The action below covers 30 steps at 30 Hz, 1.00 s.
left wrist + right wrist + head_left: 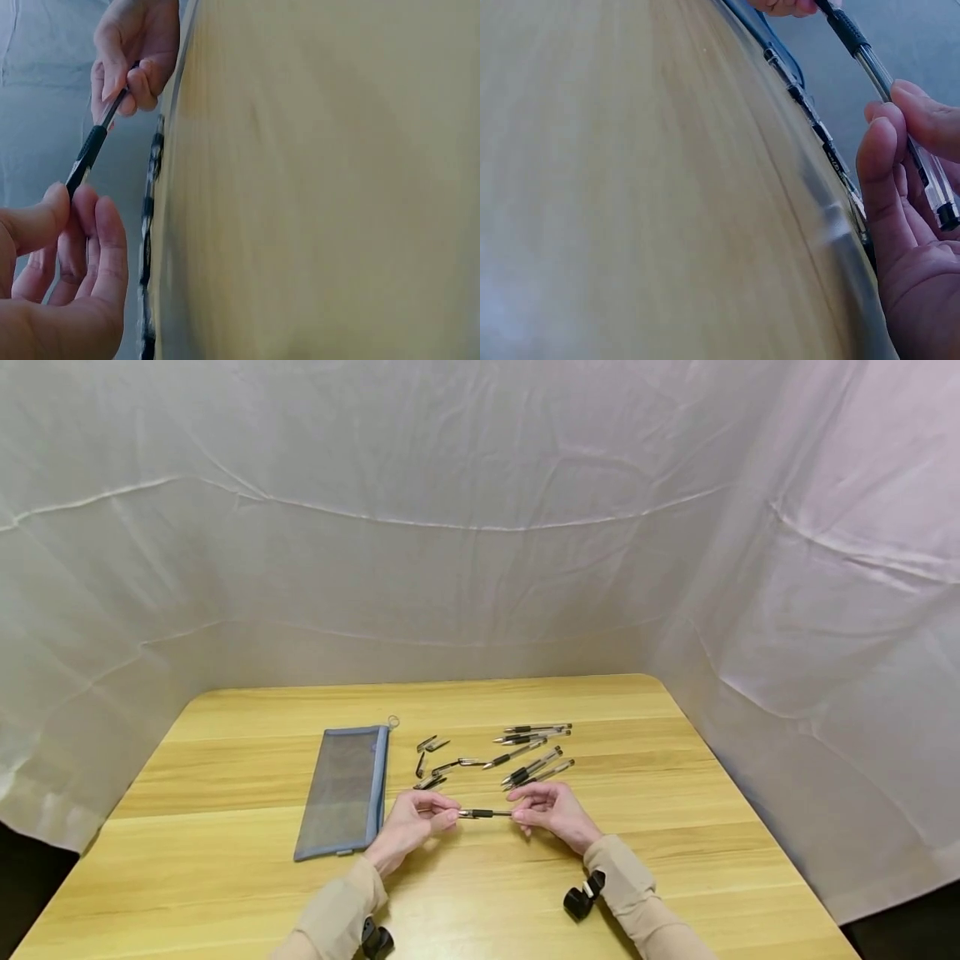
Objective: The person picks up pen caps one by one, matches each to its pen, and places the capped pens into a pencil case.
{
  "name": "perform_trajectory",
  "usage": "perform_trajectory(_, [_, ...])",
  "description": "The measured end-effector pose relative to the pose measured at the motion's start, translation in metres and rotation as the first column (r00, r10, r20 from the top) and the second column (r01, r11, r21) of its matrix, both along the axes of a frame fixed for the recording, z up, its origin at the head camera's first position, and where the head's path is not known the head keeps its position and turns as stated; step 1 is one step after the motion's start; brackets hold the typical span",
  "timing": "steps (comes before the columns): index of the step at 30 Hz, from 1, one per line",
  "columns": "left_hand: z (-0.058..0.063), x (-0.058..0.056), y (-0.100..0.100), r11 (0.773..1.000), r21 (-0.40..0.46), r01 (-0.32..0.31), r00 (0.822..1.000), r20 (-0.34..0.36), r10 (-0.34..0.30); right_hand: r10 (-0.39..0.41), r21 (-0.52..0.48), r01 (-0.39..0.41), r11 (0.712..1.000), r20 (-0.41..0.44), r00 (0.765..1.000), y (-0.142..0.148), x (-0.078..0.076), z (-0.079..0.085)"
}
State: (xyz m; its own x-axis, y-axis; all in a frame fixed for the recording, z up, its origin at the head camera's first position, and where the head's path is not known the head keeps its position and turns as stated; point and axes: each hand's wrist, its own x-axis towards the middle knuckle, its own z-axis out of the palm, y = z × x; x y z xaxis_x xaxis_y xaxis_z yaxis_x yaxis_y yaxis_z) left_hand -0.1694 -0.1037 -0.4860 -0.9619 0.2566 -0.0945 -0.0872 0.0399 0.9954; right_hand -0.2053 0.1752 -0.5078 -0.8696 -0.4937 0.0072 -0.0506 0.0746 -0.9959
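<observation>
Nearest the camera, along the bottom of the frame, two beige cuffs (341, 902) carry small black wrist cameras (579, 903). Just above, right of the lower centre, the right hand (555, 814) pinches the barrel of a pen (483, 814) between thumb and fingers; the left hand (412, 822) pinches the other end. The pen lies about level between them, probably held at both ends for steadiness; whether the left fingertips hide a cap I cannot tell.

Above the hands, at centre, lie loose caps (420, 767); to their right, the other pens (517, 776) lie with tips mostly leftward, perhaps grouped for easy reach. A mesh pouch (341, 785) lies flat at left, close beside the left hand, so room looks tighter there. The table (675, 860) has its far edge across mid-frame, against a pale curtain (480, 577); towards its slanting right edge, wide wood grain gives the right arm space to move
</observation>
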Motion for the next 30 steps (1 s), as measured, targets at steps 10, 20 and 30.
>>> perform_trajectory(10, [-0.002, -0.004, -0.011, 0.997, 0.079, -0.002, 0.997, 0.074, -0.004, 0.028, 0.099, -0.022, 0.995, -0.062, 0.998, 0.011, -0.003, 0.005])
perform_trajectory(20, [0.005, -0.001, -0.012, 0.933, -0.359, 0.011, 0.984, -0.163, -0.074, 0.108, 0.319, -0.011, 0.948, -0.288, 0.951, 0.023, -0.006, 0.005])
perform_trajectory(30, [0.003, 0.001, -0.01, 0.849, -0.528, 0.008, 0.962, -0.229, -0.152, 0.193, 0.48, 0.063, 0.875, -0.466, 0.864, 0.019, -0.007, 0.004])
